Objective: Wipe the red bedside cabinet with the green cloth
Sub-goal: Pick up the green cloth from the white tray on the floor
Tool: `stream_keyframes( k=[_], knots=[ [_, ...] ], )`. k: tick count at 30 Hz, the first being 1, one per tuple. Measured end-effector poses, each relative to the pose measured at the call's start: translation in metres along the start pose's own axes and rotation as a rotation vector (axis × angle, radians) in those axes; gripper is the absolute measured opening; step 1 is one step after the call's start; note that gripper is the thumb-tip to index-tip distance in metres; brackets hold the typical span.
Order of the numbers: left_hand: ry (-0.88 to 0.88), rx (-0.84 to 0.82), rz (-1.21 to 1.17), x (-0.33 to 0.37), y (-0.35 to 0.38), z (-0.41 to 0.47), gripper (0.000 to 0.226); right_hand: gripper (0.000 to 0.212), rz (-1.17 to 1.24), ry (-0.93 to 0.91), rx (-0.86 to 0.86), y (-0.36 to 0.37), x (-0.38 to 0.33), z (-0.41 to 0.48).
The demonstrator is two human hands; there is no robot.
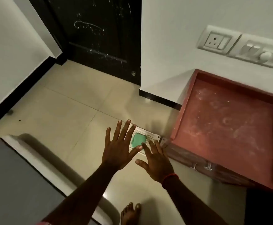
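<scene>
The red bedside cabinet [226, 124] stands at the right against the white wall, its dusty top ringed by a raised rim. A folded green cloth [138, 141] lies in a white perforated tray [150, 135] on the floor just left of the cabinet. My left hand [118, 147] hovers with fingers spread over the tray's left side, holding nothing. My right hand [157, 161] is spread too, partly covering the tray's near edge, with a fingertip close to the cloth. A red thread circles my right wrist.
A black door [98, 30] fills the far wall. A switch and socket panel [239, 46] sits above the cabinet. A grey padded surface with a white frame [19, 184] is at the lower left. My bare foot [131, 213] stands on the beige tiled floor.
</scene>
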State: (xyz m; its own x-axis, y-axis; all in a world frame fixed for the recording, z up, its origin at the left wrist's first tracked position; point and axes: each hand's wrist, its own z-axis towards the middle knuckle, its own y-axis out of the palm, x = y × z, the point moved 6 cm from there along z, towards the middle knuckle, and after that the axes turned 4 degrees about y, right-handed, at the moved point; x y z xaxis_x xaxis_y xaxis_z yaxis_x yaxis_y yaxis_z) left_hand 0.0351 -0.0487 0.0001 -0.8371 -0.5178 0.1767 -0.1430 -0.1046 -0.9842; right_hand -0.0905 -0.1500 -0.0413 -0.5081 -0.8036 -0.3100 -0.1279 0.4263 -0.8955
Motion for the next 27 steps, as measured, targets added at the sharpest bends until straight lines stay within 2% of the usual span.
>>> stream_keyframes(
  k=[6,11,15,18,21,27],
  knots=[
    [0.004,-0.002,0.075,-0.051,0.087,0.015,0.089,0.071,0.002,0.002,-0.075,0.096,0.004,0.079],
    [0.045,-0.001,0.119,-0.080,0.172,0.023,0.089,0.060,0.004,0.048,-0.092,0.176,0.036,0.137],
    [0.126,0.008,0.159,-0.088,0.225,0.032,0.090,0.061,-0.008,0.120,-0.132,0.228,0.061,0.181],
    [0.166,0.013,0.178,-0.093,0.257,0.041,0.089,0.069,-0.002,0.141,-0.144,0.250,0.070,0.209],
    [0.158,-0.004,0.190,-0.099,0.285,0.051,0.090,0.068,-0.021,0.145,-0.113,0.257,0.073,0.230],
    [0.123,0.039,0.177,-0.108,0.305,0.067,0.092,0.076,-0.001,0.176,-0.131,0.274,0.082,0.251]
  ],
)
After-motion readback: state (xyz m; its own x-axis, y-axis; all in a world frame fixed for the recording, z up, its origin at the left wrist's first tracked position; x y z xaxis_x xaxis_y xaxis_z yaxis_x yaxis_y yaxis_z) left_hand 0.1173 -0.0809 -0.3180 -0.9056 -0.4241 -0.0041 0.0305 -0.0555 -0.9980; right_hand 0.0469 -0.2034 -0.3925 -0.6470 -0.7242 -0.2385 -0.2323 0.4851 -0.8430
